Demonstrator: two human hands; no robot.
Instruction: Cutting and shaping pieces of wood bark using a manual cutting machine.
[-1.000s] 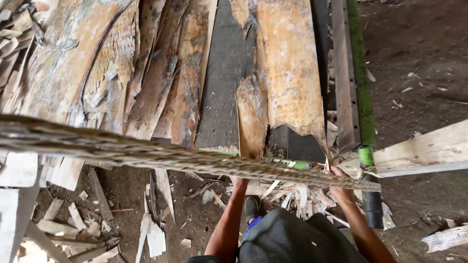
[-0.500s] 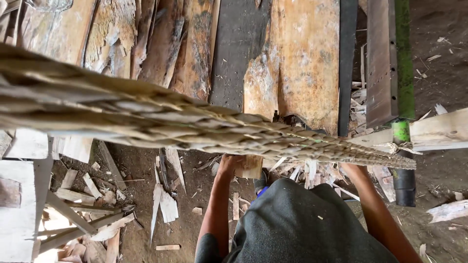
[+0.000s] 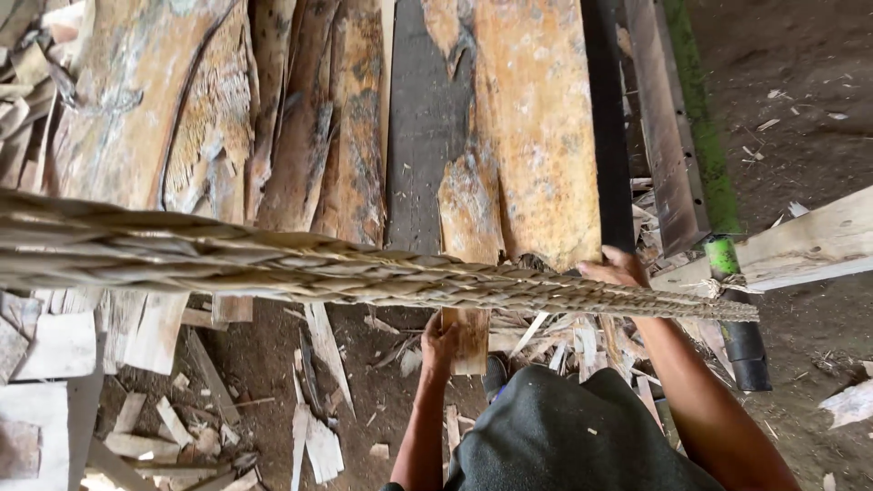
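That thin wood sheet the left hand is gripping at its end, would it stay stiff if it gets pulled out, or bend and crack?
The wood sheet looks thin, with ragged, torn edges, so it would probably flex and may split further. Gripped by the left hand at one narrow end, it seems light for its length. The braided rope crosses in front of it, so I cannot tell whether it would snag.
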